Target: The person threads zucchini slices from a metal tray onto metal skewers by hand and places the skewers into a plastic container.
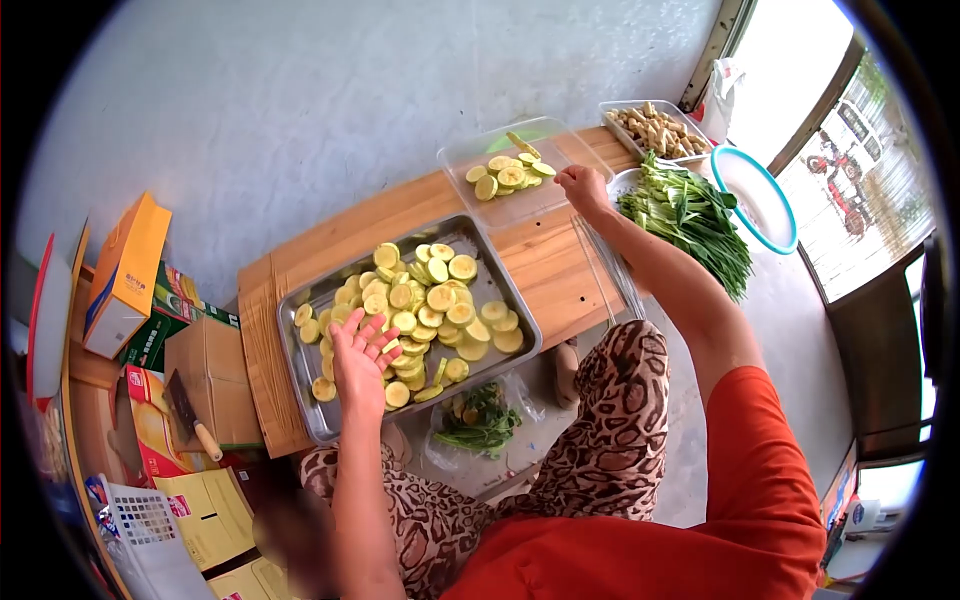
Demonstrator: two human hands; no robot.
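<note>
My left hand (362,362) is open, palm up with fingers spread, over the left part of a metal tray (530,318) heaped with round yellow-green squash slices (440,298). My right hand (583,188) has its fingers pinched together at the right side of a clear plastic container (462,152); whatever they hold is too small to make out. Inside the container lies a small pile of squash slices (510,178), with one long piece (523,146) tilted above it. Thin sticks (596,262) lie on the wooden table (350,236) below my right hand.
Leafy greens (690,222), a tub of pale brown pieces (658,130) and a blue-rimmed basin (790,225) stand at the right. Thin sticks (262,345) line the table's left end. A knife (207,438) lies by cardboard boxes (215,372). A bag of greens (480,418) sits below.
</note>
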